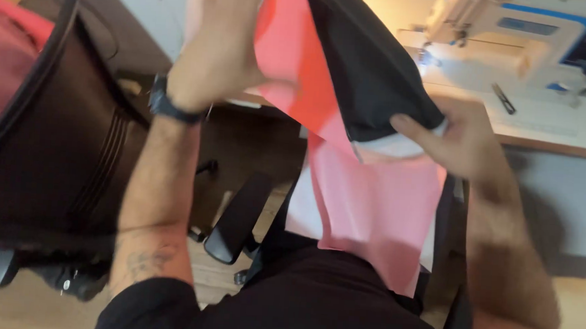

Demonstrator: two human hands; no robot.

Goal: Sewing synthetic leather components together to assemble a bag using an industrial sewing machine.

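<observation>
At ten o'clock, our left hand [222, 41] lies flat and open against the red fabric [372, 203]; at two o'clock, our right hand [457, 141] pinches the black fabric [367, 60], unsewn before the sewing machine [518, 36].

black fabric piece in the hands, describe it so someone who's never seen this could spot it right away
Start at the white sewing machine on the table at upper right, then come left to the bundle of cloth held up between the left hand and the right hand. The black fabric piece is the dark panel draped over the right hand's fingers. Its neighbours are pink fabric and a white layer; it alone is black.
</observation>
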